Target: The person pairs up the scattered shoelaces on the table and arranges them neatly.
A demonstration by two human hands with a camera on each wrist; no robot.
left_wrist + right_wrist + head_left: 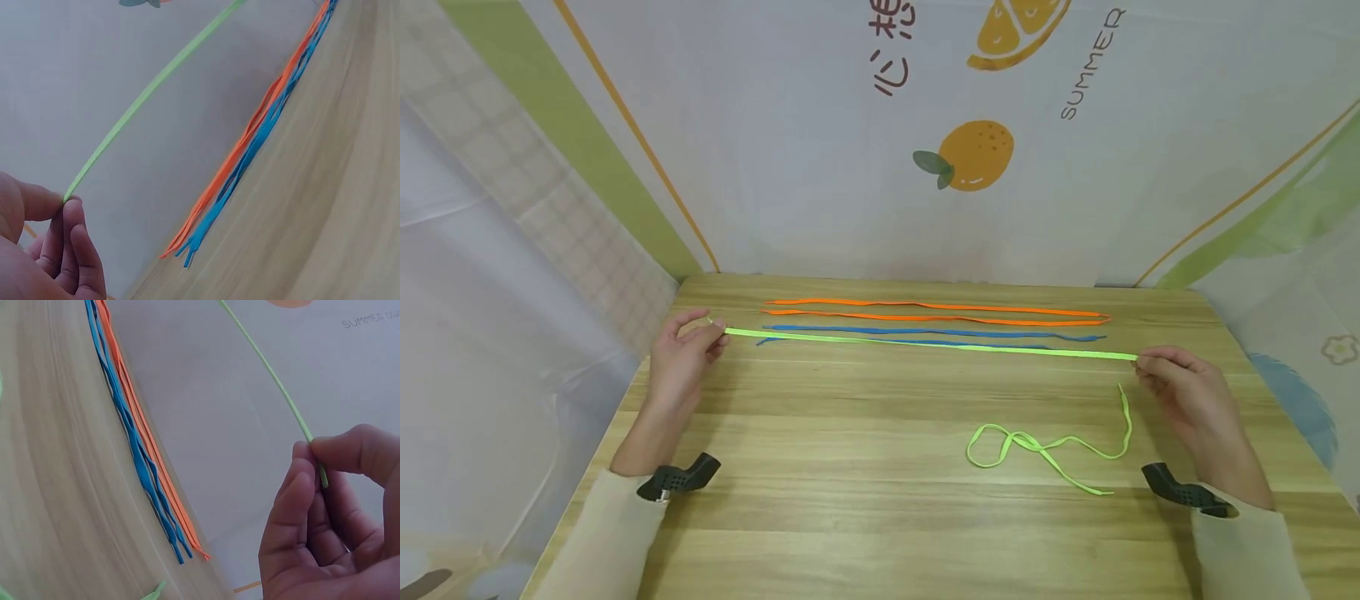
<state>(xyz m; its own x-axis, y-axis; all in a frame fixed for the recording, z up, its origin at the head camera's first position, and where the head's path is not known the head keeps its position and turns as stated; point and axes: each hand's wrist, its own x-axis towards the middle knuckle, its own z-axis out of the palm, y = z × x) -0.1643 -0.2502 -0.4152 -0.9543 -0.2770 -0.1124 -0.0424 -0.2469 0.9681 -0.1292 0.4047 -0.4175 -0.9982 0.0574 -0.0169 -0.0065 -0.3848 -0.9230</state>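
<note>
A neon green shoelace (925,343) is stretched nearly straight between my two hands, held above the table. My left hand (679,358) pinches it near one end between thumb and fingers; a short tip pokes out past them. At the other end, my right hand (1187,392) pinches the lace, and its tip shows below the thumb in the right wrist view. Behind the lace, two orange shoelaces (925,305) and two blue shoelaces (917,331) lie side by side across the table. In the head view the green lace partly covers the nearer blue one.
A second green shoelace (1030,442) lies loosely looped on the wooden table (820,500), nearer me and toward the right. A white curtain (820,167) with fruit prints hangs right behind the table's far edge. Each wrist wears a black camera mount (677,478).
</note>
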